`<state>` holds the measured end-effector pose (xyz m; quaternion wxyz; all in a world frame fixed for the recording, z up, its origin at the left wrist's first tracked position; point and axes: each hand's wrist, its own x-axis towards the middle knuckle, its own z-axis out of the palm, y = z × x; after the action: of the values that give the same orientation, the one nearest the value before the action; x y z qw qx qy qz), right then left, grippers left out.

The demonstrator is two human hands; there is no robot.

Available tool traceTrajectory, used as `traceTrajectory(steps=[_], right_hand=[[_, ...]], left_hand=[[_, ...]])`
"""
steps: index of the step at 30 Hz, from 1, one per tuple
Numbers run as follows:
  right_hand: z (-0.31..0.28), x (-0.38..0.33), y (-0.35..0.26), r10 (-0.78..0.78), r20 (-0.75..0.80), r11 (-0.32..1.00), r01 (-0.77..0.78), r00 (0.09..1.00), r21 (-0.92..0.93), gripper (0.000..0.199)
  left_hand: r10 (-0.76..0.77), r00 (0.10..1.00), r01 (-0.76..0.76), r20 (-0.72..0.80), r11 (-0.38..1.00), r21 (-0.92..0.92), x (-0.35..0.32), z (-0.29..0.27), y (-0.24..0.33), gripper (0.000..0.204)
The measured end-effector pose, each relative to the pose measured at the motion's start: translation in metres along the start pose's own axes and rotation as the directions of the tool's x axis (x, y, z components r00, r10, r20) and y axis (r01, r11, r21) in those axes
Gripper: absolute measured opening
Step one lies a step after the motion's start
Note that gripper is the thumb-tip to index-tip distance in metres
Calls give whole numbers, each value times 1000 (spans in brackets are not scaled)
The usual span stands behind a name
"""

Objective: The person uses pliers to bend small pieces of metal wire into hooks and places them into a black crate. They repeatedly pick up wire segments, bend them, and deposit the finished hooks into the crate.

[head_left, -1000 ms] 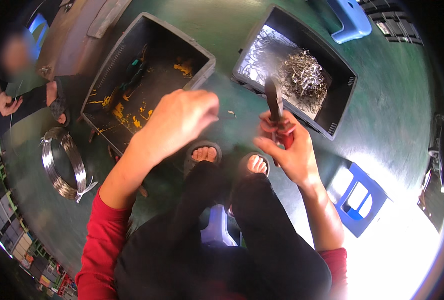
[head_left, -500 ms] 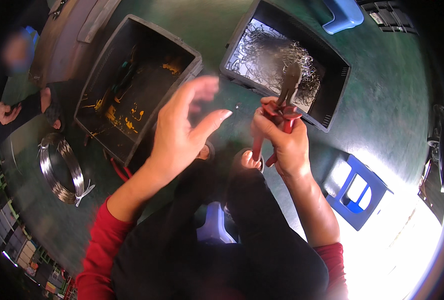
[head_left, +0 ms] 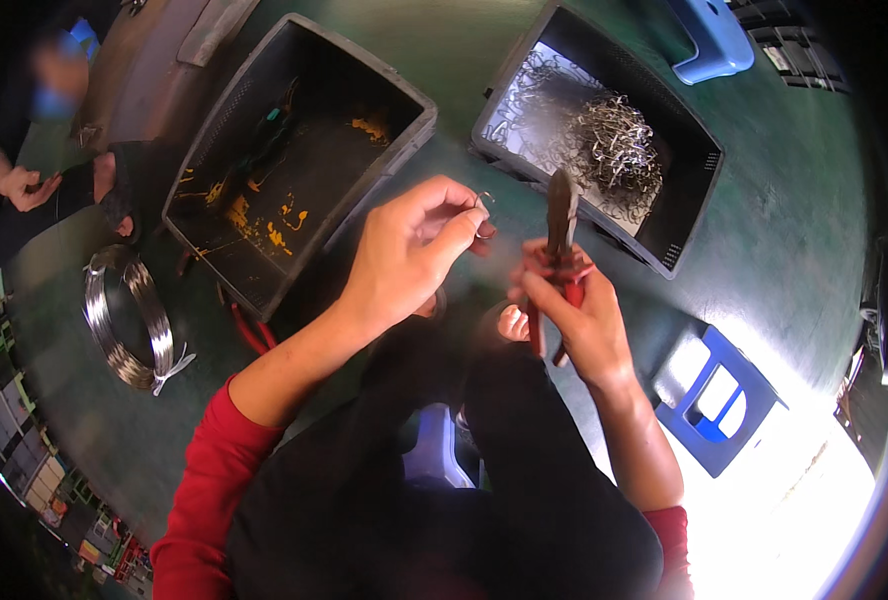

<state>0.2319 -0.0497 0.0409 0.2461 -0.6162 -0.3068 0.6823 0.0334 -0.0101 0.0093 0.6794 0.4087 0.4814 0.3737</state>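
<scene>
L hand (head_left: pixel 404 245) pinches a small curved wire pc (head_left: pixel 488 198) btwn thumb & index fingertip, over the green floor (head_left: pixel 804 220) in the gap btwn two crates; its far end is too fine to make out. R hand (head_left: pixel 589 315) is wrapped round red-handled pliers (head_left: pixel 562 215), dark nose pointing up & away, handles a bit apart; can't tell if the jaws meet. Pliers are just right of the wire pc, not touching it.

Ahead-left: blk plastic crate (head_left: pixel 419 125) w/ yellow stains inside. Ahead-right: dark grey bin (head_left: pixel 699 150) w/ a heap of shiny bent wire hooks (head_left: pixel 619 150) on a pale liner. Far L: wire coil (head_left: pixel 154 310) on floor, white tie at its near end. Red-handled tool (head_left: pixel 249 330) by the L crate's near corner. R side: blue plastic stool (head_left: pixel 754 395). Co-worker's hand (head_left: pixel 34 188) at far L.
</scene>
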Motion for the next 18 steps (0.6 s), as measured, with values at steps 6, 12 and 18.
traceTrajectory(steps=[6,12,18], right_hand=[[-17,-12,6,39,267,990,-1,963,-141,39],[-17,-16,4,139,388,989,-105,911,-107,44],[-12,-19,3,82,303,945,23,949,-326,39]], left_hand=[[81,991,-109,108,949,295,-3,-25,3,13],[296,944,-329,147,808,489,-7,-30,1,10],[482,846,-511,229,606,610,-9,-30,-2,16]])
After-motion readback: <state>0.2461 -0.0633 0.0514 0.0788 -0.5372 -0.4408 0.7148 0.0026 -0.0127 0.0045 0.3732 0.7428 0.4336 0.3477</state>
